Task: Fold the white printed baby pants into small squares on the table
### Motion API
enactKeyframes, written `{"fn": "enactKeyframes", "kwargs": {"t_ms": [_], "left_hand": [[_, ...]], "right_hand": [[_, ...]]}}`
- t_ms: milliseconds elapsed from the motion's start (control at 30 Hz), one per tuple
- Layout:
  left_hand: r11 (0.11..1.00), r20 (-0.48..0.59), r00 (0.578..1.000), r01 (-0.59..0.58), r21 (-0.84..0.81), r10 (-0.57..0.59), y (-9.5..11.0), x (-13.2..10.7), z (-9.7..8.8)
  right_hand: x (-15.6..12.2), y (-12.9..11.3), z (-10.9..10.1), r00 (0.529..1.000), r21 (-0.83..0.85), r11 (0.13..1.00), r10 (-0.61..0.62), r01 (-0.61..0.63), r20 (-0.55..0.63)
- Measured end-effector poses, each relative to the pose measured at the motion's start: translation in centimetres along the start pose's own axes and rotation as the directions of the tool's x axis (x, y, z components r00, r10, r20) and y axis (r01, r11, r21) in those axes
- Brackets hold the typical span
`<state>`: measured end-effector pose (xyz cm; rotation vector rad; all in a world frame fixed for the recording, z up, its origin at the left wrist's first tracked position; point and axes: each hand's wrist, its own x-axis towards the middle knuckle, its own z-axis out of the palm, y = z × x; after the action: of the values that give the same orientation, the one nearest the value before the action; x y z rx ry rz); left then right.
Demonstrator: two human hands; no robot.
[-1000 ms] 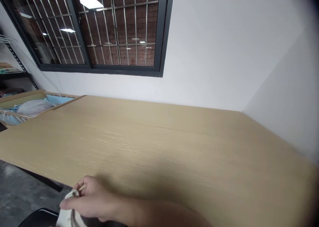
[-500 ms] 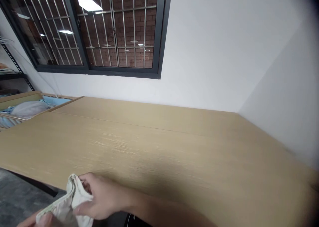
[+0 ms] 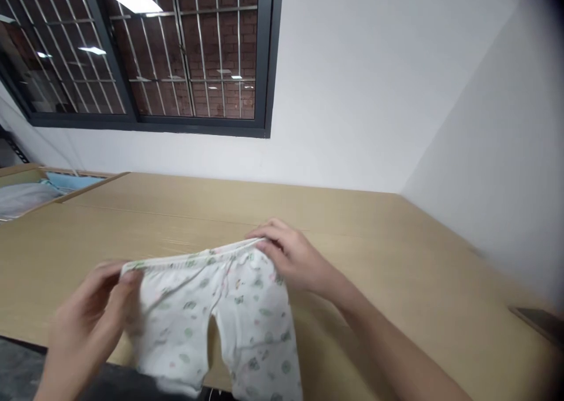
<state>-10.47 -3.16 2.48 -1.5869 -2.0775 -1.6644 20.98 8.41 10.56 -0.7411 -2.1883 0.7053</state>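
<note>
A small pair of white baby trousers point(image 3: 220, 313) with a green and pink print hangs spread out above the near edge of the wooden table point(image 3: 352, 236). My left hand point(image 3: 88, 313) pinches the left end of the waistband. My right hand point(image 3: 291, 257) pinches the right end, so the waistband is stretched between them. The two legs hang down past the table edge toward the bottom of the view.
A wooden box point(image 3: 26, 184) holding light blue and grey cloth stands at the far left of the table. A barred dark-framed window point(image 3: 145, 49) is on the white wall behind. A dark flat object point(image 3: 540, 322) lies at the right edge.
My right hand rose from the lower left with a bunched cloth. My left hand has joined it, and the cloth is now unfolded as trousers held up between both hands. The camera turned right.
</note>
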Motion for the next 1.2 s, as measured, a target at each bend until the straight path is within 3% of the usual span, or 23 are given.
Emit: {"fn": "enactKeyframes", "kwargs": {"t_ms": [67, 133, 300, 500, 667, 833, 1000, 1100, 1200], "left_hand": [[0.993, 0.025, 1.000, -0.001, -0.120, 0.004, 1.6, 2.6, 2.5], [0.992, 0.110, 0.994, 0.000, -0.127, 0.014, 2.5, 5.1, 5.1], [0.993, 0.376, 0.922, -0.113, 0.036, 0.091, 1.2, 9.3, 12.6], [0.974, 0.528, 0.837, -0.214, 0.075, 0.143, -2.8, 10.3, 21.2], [0.970, 0.565, 0.823, -0.182, 0.165, 0.058, -4.7, 10.4, 25.9], [0.970, 0.553, 0.833, -0.142, 0.197, 0.009, -6.2, 10.7, 28.3], [0.973, 0.556, 0.831, -0.139, 0.185, 0.013, -6.9, 11.0, 28.4], [0.973, 0.542, 0.839, -0.161, 0.165, 0.047, -5.8, 11.0, 27.7], [0.973, 0.528, 0.842, -0.198, 0.123, 0.105, -2.8, 10.1, 26.6]], "right_hand": [[0.1, 1.4, -1.7, 0.998, -0.086, 0.996, 0.013, -0.019, -0.069], [0.5, 3.5, -2.8, 0.990, -0.161, 0.985, 0.044, -0.065, -0.131], [2.3, 10.9, -2.7, 0.952, -0.249, 0.937, 0.186, -0.246, -0.242], [3.9, 20.0, -0.2, 0.921, -0.327, 0.863, 0.334, -0.385, -0.202], [3.9, 25.0, 2.0, 0.891, -0.334, 0.826, 0.405, -0.453, -0.205], [3.7, 27.1, 3.1, 0.873, -0.360, 0.796, 0.427, -0.487, -0.237], [3.5, 27.6, 3.2, 0.877, -0.394, 0.784, 0.411, -0.480, -0.250], [3.4, 27.8, 3.3, 0.877, -0.402, 0.781, 0.404, -0.478, -0.258], [3.4, 27.9, 3.4, 0.879, -0.405, 0.781, 0.399, -0.475, -0.261]]}}
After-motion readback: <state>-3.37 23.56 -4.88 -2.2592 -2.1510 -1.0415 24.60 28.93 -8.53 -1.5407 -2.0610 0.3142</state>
